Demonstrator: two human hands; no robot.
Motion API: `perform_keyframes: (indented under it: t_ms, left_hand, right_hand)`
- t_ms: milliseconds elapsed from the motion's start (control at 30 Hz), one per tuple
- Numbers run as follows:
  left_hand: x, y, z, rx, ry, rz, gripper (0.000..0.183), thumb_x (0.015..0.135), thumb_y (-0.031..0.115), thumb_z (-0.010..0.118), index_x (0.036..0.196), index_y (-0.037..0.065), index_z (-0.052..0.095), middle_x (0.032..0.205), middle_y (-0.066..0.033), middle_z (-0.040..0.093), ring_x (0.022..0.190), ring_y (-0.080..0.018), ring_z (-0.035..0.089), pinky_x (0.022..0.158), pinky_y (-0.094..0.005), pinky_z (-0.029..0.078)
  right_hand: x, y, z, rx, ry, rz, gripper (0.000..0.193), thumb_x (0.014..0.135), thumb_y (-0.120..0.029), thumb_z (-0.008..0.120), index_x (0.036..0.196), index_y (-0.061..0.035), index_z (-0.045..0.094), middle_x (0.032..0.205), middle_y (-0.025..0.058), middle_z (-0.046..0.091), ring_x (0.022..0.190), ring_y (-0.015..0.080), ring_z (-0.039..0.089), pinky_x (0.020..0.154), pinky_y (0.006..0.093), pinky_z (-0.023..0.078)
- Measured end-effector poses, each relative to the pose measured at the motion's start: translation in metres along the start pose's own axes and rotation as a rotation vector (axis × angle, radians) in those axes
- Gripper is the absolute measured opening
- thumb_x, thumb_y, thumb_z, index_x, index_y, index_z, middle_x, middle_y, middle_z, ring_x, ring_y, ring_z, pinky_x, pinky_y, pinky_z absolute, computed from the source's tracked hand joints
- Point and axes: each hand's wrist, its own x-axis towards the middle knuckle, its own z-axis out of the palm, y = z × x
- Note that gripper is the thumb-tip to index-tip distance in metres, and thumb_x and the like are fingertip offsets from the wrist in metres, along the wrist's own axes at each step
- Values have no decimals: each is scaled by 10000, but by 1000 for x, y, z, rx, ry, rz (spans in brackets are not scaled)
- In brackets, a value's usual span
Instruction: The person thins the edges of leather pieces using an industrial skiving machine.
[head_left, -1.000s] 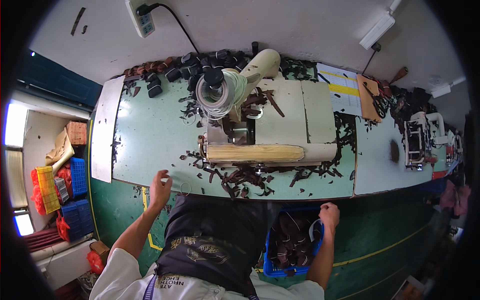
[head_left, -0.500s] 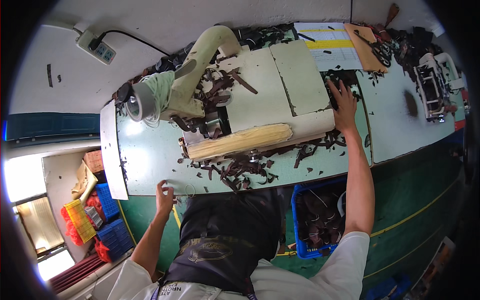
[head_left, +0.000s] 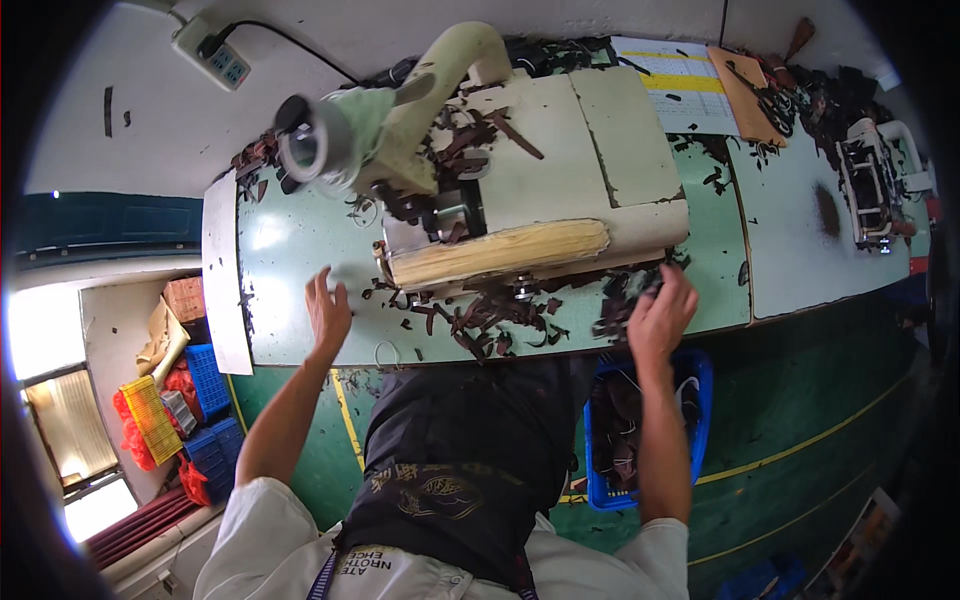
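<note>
My left hand point(head_left: 328, 312) hovers over the pale green tabletop left of the sewing machine, empty, with its fingers apart. My right hand point(head_left: 664, 312) is at the table's front edge, near the machine's right end. Its fingers curl around a blurred bundle of dark pieces point(head_left: 618, 304); motion hides their exact shape. Between my hands stands the cream-coloured sewing machine point(head_left: 540, 135), with a worn yellowish padded strip point(head_left: 500, 252) along its front. White thread is wound on a spool point(head_left: 372, 115) at its upper left. Dark brown scraps point(head_left: 490, 320) lie along the machine's front.
Below my right forearm sits a blue basket point(head_left: 707, 400) of dark pieces. Paper sheets point(head_left: 675, 90), scissors point(head_left: 765, 98) and a second machine point(head_left: 870, 185) are at the far right. A power strip point(head_left: 210, 52) hangs on the wall. Crates point(head_left: 207, 380) stand at left.
My right hand has come from behind the machine's right end to the table's front edge, bringing dark pieces along. My left hand has moved up over the tabletop. The view has shifted slightly.
</note>
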Motion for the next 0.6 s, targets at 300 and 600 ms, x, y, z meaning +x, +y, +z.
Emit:
perform_keyframes:
  t_ms: [300,600]
  left_hand:
    - [113,34,50,-56,5,104,564,1030,368,471,1535,137,373,1600,-129,341,1489,-349,277,1203,-534,211]
    - [120,61,41,-85,-33,292,611,1036,445,427,1566,161,314,1611,-35,342,1524,-344,195,1228,-571,125]
  right_hand:
    - [-87,-146,40,119,-127,-112,955,884,-641,612,1494,35,321,1471,319,348,1405,536,272,1143,650,210]
    - [-125,-252,83,-113,-380,-248,1103,798,-722,657,1513,33,287,1463,346,293,1404,550,236,1144,668,198]
